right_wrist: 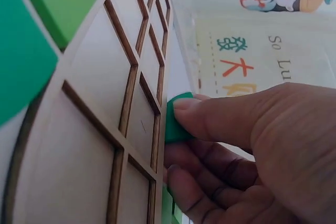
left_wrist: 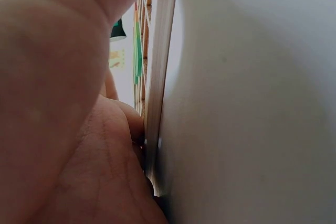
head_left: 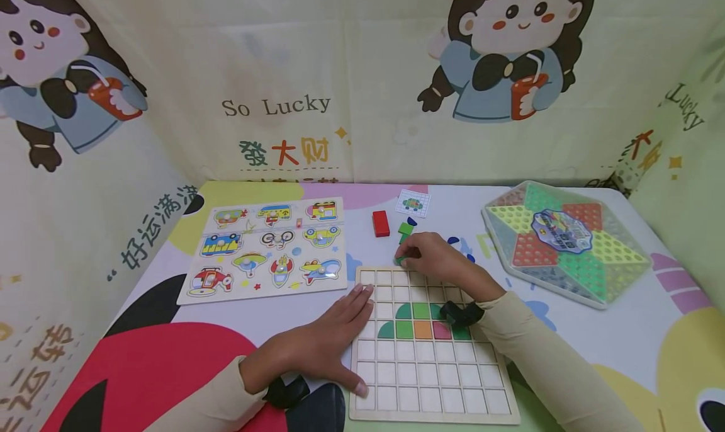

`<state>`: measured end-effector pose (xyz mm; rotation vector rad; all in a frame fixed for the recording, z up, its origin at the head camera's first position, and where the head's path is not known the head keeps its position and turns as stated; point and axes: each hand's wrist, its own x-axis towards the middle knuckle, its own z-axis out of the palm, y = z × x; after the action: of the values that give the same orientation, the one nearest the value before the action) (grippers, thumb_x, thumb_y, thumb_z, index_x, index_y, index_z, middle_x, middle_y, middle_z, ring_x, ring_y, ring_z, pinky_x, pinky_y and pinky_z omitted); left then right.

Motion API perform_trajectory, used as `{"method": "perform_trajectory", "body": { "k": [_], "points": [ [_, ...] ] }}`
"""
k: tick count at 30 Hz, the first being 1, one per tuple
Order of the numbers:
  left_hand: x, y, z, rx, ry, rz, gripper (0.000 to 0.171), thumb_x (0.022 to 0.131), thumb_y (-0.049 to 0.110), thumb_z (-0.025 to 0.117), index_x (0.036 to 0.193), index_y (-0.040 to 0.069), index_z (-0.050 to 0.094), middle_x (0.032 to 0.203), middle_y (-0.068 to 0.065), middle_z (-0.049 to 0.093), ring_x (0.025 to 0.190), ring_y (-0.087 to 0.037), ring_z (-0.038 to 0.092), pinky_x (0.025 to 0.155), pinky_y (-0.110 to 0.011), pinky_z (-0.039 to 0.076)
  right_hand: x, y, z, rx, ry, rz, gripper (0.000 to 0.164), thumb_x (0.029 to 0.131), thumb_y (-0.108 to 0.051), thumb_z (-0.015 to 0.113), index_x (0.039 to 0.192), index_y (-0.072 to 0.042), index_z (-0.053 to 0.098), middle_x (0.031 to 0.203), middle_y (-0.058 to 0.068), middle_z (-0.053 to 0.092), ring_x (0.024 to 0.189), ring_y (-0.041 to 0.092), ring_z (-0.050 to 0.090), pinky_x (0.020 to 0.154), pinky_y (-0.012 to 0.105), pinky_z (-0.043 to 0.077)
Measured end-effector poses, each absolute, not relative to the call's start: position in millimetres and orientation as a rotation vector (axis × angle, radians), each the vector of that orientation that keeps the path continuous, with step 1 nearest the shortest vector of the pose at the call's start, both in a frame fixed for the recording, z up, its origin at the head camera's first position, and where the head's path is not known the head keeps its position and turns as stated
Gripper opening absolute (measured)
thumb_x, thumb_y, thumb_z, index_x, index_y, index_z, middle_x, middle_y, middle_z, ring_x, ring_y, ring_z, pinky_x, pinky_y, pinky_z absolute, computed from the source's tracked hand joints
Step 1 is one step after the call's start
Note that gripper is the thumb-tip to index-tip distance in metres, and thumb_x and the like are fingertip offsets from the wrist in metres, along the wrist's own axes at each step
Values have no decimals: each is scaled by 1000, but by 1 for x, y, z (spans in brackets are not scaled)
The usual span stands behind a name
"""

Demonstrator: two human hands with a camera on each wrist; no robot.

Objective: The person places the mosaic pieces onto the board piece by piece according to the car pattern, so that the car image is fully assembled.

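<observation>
- The left hand spreads along the left edge of the grid board, its fingers straight and gripping nothing, thumb towards the near corner.
- The green piece is just beyond the board's far edge, left of its middle; its long axis cannot be told under the fingers.
- The coloured tiles sit in the grid, on the near side of that piece, with bare cells between.
- The right hand, nearer the piece, pinches it between thumb and fingers, reaching in from the right.
</observation>
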<state>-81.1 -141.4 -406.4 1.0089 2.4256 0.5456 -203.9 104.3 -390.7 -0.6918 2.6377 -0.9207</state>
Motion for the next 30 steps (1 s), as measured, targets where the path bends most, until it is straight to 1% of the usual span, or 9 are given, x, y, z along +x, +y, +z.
{"method": "perform_trajectory", "body": {
  "k": [6, 13, 18, 23, 27, 30],
  "points": [
    [-80, -141, -405, 989, 2426, 522, 123, 71, 69, 70, 157, 8, 7, 162, -1, -12, 146, -19, -17, 117, -46, 4, -201, 106, -388, -788, 2667, -957, 21, 89, 1, 67, 110, -3, 72, 94, 1, 64, 84, 18, 55, 75, 30, 50],
    [-81, -141, -405, 1002, 2435, 531, 124, 71, 70, 70, 157, 7, 6, 162, -2, -13, 146, -21, -16, 116, -48, 4, -193, 107, -385, -880, 2633, -1045, 18, 88, 1, 69, 105, -4, 74, 95, 0, 66, 80, 17, 54, 72, 28, 50],
    [-81, -141, -405, 994, 2431, 531, 124, 70, 70, 70, 157, 8, 7, 162, -2, -12, 146, -20, -16, 116, -49, 4, -184, 104, -383, -940, 2553, -1088, 17, 87, 0, 71, 103, -5, 73, 91, -3, 67, 77, 14, 56, 69, 27, 51],
    [-81, -140, -404, 967, 2421, 525, 122, 70, 71, 69, 157, 8, 9, 163, -1, -11, 146, -19, -16, 116, -48, 4, -172, 102, -381, -965, 2477, -1108, 17, 87, -3, 71, 104, -7, 72, 91, -5, 65, 79, 14, 56, 69, 26, 51],
    [-81, -140, -404, 966, 2420, 523, 122, 70, 71, 70, 157, 8, 10, 163, -2, -10, 146, -20, -15, 116, -49, 4, -162, 101, -382, -965, 2436, -1117, 18, 87, -2, 71, 104, -9, 72, 93, -6, 66, 79, 14, 55, 68, 26, 52],
    [-81, -140, -404, 968, 2417, 526, 123, 70, 70, 70, 157, 8, 8, 163, -2, -10, 146, -20, -16, 116, -49, 4, -155, 100, -382, -967, 2410, -1108, 17, 88, -2, 70, 104, -9, 72, 93, -8, 66, 80, 14, 56, 70, 26, 52]
  ]
}}
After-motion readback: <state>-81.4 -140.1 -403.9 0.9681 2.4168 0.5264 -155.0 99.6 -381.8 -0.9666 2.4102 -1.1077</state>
